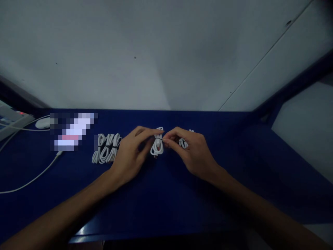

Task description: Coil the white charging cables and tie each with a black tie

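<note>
A coiled white cable point(157, 147) with a dark tie round its middle lies between my hands on the blue table point(156, 194). My left hand point(132, 149) is at its left side, fingers apart, the index finger reaching over the upper part of the coil. At the coil's right, my right hand point(191, 149) pinches the end of the dark tie between thumb and index finger. Another white coil point(183, 143) is partly hidden behind my right hand. Several tied white coils point(105, 149) lie side by side to the left of my left hand.
A blurred, lit phone point(75, 132) lies at the left with a white cable point(44, 172) running from it. Beyond it are a small white object point(43, 123) and a white box with a red light point(15, 121). A grey wall point(130, 69) rises behind the table.
</note>
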A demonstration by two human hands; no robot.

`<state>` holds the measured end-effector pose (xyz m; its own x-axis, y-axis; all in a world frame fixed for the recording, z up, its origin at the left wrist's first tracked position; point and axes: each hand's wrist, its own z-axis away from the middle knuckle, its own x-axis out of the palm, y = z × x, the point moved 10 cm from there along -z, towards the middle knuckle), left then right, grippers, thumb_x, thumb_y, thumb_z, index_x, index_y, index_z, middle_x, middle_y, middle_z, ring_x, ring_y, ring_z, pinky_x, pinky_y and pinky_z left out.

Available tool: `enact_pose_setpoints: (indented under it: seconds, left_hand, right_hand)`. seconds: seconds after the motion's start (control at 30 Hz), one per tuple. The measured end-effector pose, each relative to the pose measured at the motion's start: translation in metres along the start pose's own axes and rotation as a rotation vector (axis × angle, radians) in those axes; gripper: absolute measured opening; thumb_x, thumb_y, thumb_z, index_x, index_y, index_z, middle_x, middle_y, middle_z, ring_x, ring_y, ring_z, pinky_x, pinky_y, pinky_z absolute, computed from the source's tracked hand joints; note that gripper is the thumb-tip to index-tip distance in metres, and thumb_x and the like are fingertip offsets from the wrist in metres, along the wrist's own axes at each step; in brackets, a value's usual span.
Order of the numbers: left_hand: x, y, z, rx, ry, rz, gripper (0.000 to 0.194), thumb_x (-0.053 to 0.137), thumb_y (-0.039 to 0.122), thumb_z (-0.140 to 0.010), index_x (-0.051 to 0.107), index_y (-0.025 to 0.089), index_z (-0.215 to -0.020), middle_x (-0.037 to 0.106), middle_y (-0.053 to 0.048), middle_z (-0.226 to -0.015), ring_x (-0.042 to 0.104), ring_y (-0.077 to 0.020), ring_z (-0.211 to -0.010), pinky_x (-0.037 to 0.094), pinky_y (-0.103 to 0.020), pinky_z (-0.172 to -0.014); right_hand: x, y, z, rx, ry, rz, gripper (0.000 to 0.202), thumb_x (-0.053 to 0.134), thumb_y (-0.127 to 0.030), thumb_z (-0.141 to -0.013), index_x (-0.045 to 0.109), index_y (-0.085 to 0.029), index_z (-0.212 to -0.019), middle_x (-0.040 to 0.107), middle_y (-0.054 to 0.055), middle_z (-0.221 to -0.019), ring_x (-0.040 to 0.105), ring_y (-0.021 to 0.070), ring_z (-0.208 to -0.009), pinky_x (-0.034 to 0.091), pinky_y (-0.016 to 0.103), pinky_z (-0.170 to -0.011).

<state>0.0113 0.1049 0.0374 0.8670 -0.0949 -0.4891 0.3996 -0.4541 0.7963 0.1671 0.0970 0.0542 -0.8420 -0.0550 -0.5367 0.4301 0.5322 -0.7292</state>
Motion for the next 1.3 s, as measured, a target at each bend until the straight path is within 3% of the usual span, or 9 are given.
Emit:
enact_pose_setpoints:
  seconds: [0.17, 0.33, 0.5, 0.6, 0.77, 0.87, 1.0, 1.07, 1.3]
  left_hand:
    - [-0.003, 0.021, 0.004, 0.224, 0.029, -0.085, 0.020, 0.076, 0.026, -0.100, 0.083, 0.030, -0.119, 0.075, -0.007, -0.129, 0.072, -0.0232, -0.114, 0.057, -0.039, -0.101]
    - [0.008, -0.023, 0.004, -0.294, 0.023, 0.425, 0.027, 0.078, 0.036, -0.099, 0.082, 0.022, -0.122, 0.077, -0.002, -0.080, 0.073, -0.0194, -0.075, 0.060, -0.032, -0.074]
    - [0.038, -0.038, 0.015, -0.621, -0.126, 0.819, 0.061, 0.081, 0.038, -0.096, 0.061, 0.022, -0.151, 0.078, -0.006, -0.078, 0.074, -0.0217, -0.064, 0.062, -0.033, -0.055]
    - [0.024, -0.029, 0.006, -0.424, -0.112, 0.601, 0.039, 0.071, 0.041, -0.103, 0.073, 0.024, -0.137, 0.077, -0.006, -0.081, 0.076, -0.0231, -0.070, 0.066, -0.037, -0.065]
    - [-0.005, 0.014, 0.002, 0.162, 0.055, -0.136, 0.035, 0.076, 0.028, -0.100, 0.078, 0.033, -0.134, 0.067, -0.010, -0.140, 0.064, -0.0292, -0.133, 0.058, -0.046, -0.106]
    - [-0.002, 0.024, 0.005, 0.273, 0.037, -0.147, 0.028, 0.076, 0.027, -0.100, 0.081, 0.031, -0.127, 0.073, -0.008, -0.135, 0.070, -0.0247, -0.123, 0.057, -0.041, -0.105]
    - [-0.001, -0.004, 0.001, -0.057, 0.045, 0.132, 0.012, 0.078, 0.034, -0.099, 0.081, 0.024, -0.103, 0.080, -0.002, -0.090, 0.074, -0.0188, -0.085, 0.057, -0.031, -0.080]
    - [0.005, -0.022, 0.003, -0.283, 0.042, 0.422, 0.029, 0.084, 0.036, -0.094, 0.074, 0.023, -0.119, 0.076, 0.001, -0.075, 0.070, -0.0167, -0.067, 0.053, -0.027, -0.063]
    - [0.041, -0.041, 0.015, -0.675, -0.155, 0.930, 0.050, 0.084, 0.033, -0.094, 0.068, 0.020, -0.140, 0.077, -0.003, -0.080, 0.072, -0.0166, -0.060, 0.063, -0.032, -0.064]
  right_hand:
    - [-0.002, -0.002, -0.001, 0.018, -0.012, -0.038, 0.011, 0.068, -0.019, -0.106, 0.075, -0.025, -0.100, 0.080, -0.002, -0.090, 0.075, 0.0177, -0.082, 0.055, 0.033, -0.078]
    - [0.003, -0.013, 0.006, -0.130, 0.021, 0.140, 0.011, 0.065, -0.018, -0.108, 0.072, -0.024, -0.101, 0.077, 0.001, -0.089, 0.070, 0.0190, -0.081, 0.052, 0.036, -0.078]
    - [0.007, -0.025, 0.013, -0.327, 0.067, 0.287, 0.017, 0.057, -0.015, -0.111, 0.071, -0.023, -0.106, 0.079, 0.004, -0.095, 0.065, 0.0196, -0.081, 0.050, 0.037, -0.078]
    - [0.005, -0.023, 0.010, -0.304, 0.064, 0.277, 0.015, 0.059, -0.015, -0.110, 0.071, -0.023, -0.105, 0.079, 0.004, -0.094, 0.066, 0.0197, -0.081, 0.050, 0.037, -0.079]
    - [-0.004, -0.009, 0.004, -0.122, 0.070, 0.131, 0.010, 0.068, -0.016, -0.106, 0.071, -0.025, -0.102, 0.078, -0.001, -0.092, 0.071, 0.0178, -0.081, 0.052, 0.033, -0.077]
    - [-0.005, -0.006, 0.004, -0.103, 0.059, 0.131, 0.009, 0.068, -0.018, -0.107, 0.071, -0.025, -0.102, 0.079, -0.001, -0.093, 0.072, 0.0186, -0.082, 0.053, 0.034, -0.077]
    - [-0.002, -0.016, 0.007, -0.217, 0.067, 0.234, 0.010, 0.066, -0.018, -0.108, 0.071, -0.024, -0.102, 0.078, 0.001, -0.091, 0.068, 0.0188, -0.079, 0.051, 0.035, -0.075]
    - [0.001, -0.023, 0.010, -0.287, 0.068, 0.277, 0.012, 0.063, -0.016, -0.109, 0.071, -0.023, -0.103, 0.078, 0.002, -0.092, 0.067, 0.0187, -0.079, 0.050, 0.036, -0.076]
    - [0.006, -0.027, 0.014, -0.354, 0.078, 0.375, 0.022, 0.055, -0.022, -0.114, 0.074, -0.025, -0.104, 0.080, 0.003, -0.092, 0.066, 0.0196, -0.078, 0.050, 0.038, -0.075]
